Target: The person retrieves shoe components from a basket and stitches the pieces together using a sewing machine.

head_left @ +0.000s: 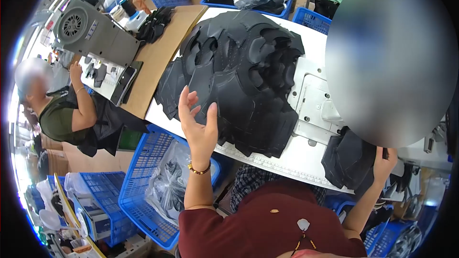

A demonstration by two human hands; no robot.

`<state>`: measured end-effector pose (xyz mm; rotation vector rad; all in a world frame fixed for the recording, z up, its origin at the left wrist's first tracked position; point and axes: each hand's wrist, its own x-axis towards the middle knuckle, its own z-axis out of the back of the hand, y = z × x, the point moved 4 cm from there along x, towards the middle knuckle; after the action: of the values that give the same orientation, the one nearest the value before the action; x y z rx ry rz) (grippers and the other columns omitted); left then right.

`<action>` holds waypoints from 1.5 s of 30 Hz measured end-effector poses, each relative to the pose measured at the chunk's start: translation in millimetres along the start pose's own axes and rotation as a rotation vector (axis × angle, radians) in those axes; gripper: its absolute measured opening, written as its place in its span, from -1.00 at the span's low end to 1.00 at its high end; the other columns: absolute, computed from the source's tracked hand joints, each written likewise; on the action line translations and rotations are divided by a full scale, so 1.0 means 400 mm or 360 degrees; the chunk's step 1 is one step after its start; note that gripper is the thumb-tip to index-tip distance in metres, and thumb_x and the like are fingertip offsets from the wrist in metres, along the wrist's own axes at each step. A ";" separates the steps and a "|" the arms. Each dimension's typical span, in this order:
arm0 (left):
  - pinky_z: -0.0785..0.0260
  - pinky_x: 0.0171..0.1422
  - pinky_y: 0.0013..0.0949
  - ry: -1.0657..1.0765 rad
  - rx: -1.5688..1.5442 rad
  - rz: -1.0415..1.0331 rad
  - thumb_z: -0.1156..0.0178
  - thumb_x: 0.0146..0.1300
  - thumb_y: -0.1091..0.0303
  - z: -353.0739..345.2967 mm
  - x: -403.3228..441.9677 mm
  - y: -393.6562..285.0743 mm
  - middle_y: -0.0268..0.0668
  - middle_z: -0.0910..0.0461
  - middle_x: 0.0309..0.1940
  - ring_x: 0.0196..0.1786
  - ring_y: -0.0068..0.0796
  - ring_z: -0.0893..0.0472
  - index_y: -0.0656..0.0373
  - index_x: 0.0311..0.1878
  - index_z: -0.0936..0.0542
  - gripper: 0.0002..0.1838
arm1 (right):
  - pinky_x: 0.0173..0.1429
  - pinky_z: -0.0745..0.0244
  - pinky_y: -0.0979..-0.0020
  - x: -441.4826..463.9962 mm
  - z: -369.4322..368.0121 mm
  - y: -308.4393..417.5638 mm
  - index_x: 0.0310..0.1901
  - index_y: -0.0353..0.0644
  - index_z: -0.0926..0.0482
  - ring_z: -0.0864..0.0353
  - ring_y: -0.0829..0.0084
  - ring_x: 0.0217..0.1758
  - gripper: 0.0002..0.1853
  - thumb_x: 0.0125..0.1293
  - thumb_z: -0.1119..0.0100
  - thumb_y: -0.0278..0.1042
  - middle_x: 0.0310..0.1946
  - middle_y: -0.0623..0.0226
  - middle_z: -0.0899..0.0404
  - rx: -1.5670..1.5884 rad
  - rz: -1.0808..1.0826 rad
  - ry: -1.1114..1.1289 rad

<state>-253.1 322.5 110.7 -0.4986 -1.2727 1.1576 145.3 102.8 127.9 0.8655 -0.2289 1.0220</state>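
Left hand point(200, 136): raised at the near left edge of a heap of black pieces point(248, 91), fingers spread apart with nothing between them. The fingertips overlapped the heap in view; contact could not be confirmed. A beaded bracelet point(199, 169) circled the wrist.

Right hand point(386, 165): at the right edge of a smaller bundle of black pieces point(348, 160), near the right end of the white counter point(306, 165). Its fingers were partly hidden; could not tell whether they were clamped on the bundle.

The heap covered the middle of the counter, its pieces overlapping in layers. A ruled strip point(260, 162) ran along the near edge. A pale metal plate point(313, 98) lay to the right of the heap, between it and the bundle.

Left of the heap, a brown board point(184, 21) adjoined the white surface. Farther left stood a grey machine point(98, 33), with a co-worker point(64, 114) beside it. Near left, below counter level, a blue crate point(136, 196) held a clear plastic bag point(169, 184).
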 end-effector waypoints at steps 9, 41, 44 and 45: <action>-0.34 -0.20 -0.43 0.0300 -0.0353 -0.0445 -0.19 -0.06 0.60 -0.139 -0.102 -0.116 -0.20 -0.51 -0.33 -0.27 -0.38 -0.51 0.27 -0.26 -0.50 -0.77 | 0.09 -0.23 0.27 0.232 -0.042 -0.218 -0.12 -0.37 -0.48 -0.41 0.10 0.01 -0.52 0.15 -0.05 -0.05 -0.08 -0.07 -0.45 -0.0622 -0.0577 0.0143; -0.34 -0.04 -0.49 0.2415 -0.1686 0.0817 -0.17 0.13 0.28 -0.448 -0.230 -0.319 -0.24 -0.50 -0.14 -0.10 -0.55 -0.46 0.38 0.07 -0.36 -0.51 | -0.40 -0.28 0.58 -0.138 -0.037 0.145 -0.40 -0.21 -0.50 -0.33 0.57 -0.44 -0.76 -0.17 -0.34 -0.55 -0.47 0.39 -0.33 0.1124 -0.0088 0.0182; -0.37 -0.21 -0.58 0.2437 -0.1265 0.0756 -0.15 0.14 0.32 -0.446 -0.200 -0.345 -0.28 -0.56 -0.33 -0.29 -0.62 -0.51 0.38 -0.19 -0.53 -0.71 | -0.53 -0.36 0.61 -0.143 -0.063 0.199 -0.28 -0.25 -0.50 -0.37 0.59 -0.49 -0.73 -0.07 -0.30 -0.59 -0.45 0.30 -0.36 0.1148 0.0196 0.0348; -0.37 -0.20 -0.58 0.2446 -0.1151 0.0732 -0.14 0.14 0.33 -0.448 -0.194 -0.348 -0.29 -0.56 -0.33 -0.29 -0.63 -0.51 0.37 -0.19 -0.53 -0.73 | -0.46 -0.48 0.61 -0.138 -0.072 0.206 -0.22 -0.28 -0.47 -0.46 0.56 -0.40 -0.73 -0.01 -0.25 -0.57 -0.42 0.29 -0.37 0.1343 0.0039 0.0469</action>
<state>-25.7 251.4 137.5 -1.8252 -0.1126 0.2908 42.1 107.1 122.1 1.4443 0.4821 1.2690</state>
